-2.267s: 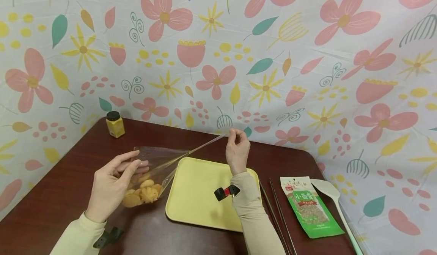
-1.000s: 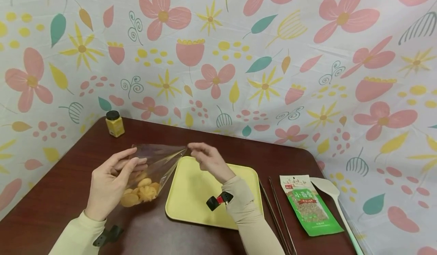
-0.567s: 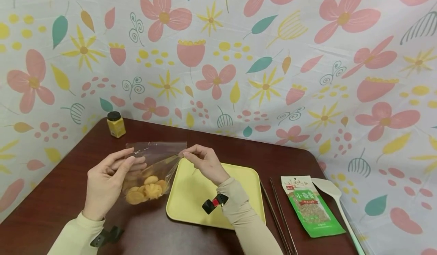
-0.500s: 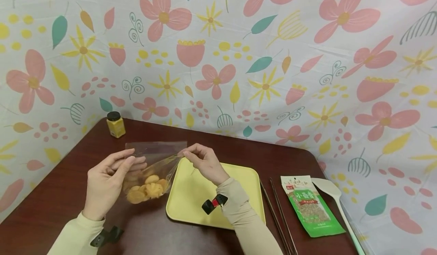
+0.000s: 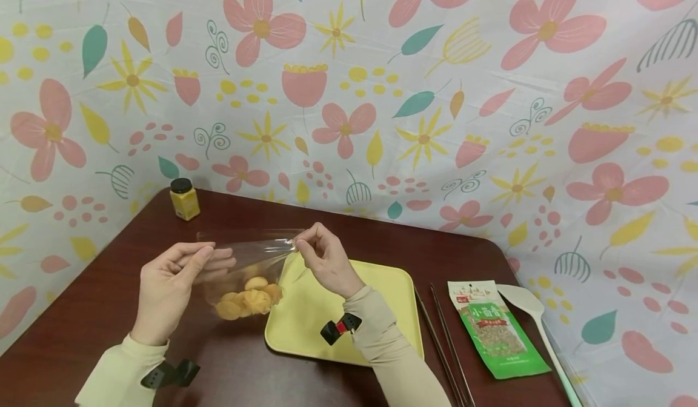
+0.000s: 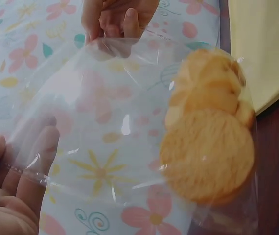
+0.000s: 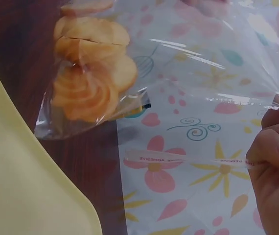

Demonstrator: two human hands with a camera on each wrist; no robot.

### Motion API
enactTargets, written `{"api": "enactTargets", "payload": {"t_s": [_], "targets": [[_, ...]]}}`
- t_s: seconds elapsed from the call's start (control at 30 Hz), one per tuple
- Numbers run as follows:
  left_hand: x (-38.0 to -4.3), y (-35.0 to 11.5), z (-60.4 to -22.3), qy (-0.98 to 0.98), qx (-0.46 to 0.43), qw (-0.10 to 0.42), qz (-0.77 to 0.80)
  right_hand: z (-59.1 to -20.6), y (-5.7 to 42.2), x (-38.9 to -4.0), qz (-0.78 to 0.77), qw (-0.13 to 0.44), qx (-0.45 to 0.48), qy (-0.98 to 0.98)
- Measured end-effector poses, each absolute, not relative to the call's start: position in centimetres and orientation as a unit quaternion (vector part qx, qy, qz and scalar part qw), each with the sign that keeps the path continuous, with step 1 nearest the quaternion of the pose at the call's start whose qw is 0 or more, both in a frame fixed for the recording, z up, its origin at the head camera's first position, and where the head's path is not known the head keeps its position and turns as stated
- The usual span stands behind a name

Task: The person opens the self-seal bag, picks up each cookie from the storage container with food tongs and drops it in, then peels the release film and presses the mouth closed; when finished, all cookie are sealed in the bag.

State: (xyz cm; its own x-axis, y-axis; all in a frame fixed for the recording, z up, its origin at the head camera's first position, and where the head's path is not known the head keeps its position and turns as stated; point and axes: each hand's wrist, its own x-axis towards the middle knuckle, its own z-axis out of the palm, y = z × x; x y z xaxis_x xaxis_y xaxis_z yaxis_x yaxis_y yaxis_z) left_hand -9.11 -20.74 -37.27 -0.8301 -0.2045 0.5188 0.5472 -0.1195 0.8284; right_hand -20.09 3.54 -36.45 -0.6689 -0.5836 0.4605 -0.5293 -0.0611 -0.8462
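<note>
Between both hands hangs a clear plastic bag (image 5: 245, 261) holding several golden cookies (image 5: 253, 301), some ridged like piped swirls. My left hand (image 5: 169, 286) pinches the bag's left top edge between thumb and fingers, with some fingers showing through the film in the left wrist view. At the opposite top corner, my right hand (image 5: 329, 268) pinches the film. A thin peeled adhesive strip (image 7: 174, 157) with red print also trails from the right fingers. The cookies sit low in the bag, beside the left edge of a yellow tray (image 5: 338, 328).
Right of the tray lie two long thin metal rods (image 5: 443, 340), a green and white spice packet (image 5: 498, 334) and a white spatula (image 5: 526, 301). A yellow jar with a black lid (image 5: 185, 201) stands at the back left. Floral cloth (image 5: 349, 92) hangs behind the dark table.
My right hand has come back from the upper right, where it stretched the strip away, to the bag's corner. Bag and cookies have shifted slightly right, and my left thumb has moved up to the edge.
</note>
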Motion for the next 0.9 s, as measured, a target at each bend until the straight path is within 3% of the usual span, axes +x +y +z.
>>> {"api": "enactTargets", "payload": {"t_s": [0.17,0.63,0.9], "targets": [[-9.6,-21.4,-38.4,-0.610,-0.134,0.221,-0.749,-35.0,3.6,-19.2,-0.595,0.032,-0.385,0.705],[-10.5,-23.8,-40.7,-0.665,-0.146,0.167,-0.713,-36.3,3.5,-20.2,-0.582,0.047,-0.394,0.710],[-10.7,-24.6,-40.9,-0.659,-0.160,0.166,-0.716,-36.4,3.3,-20.6,-0.569,0.020,-0.431,0.700]]}}
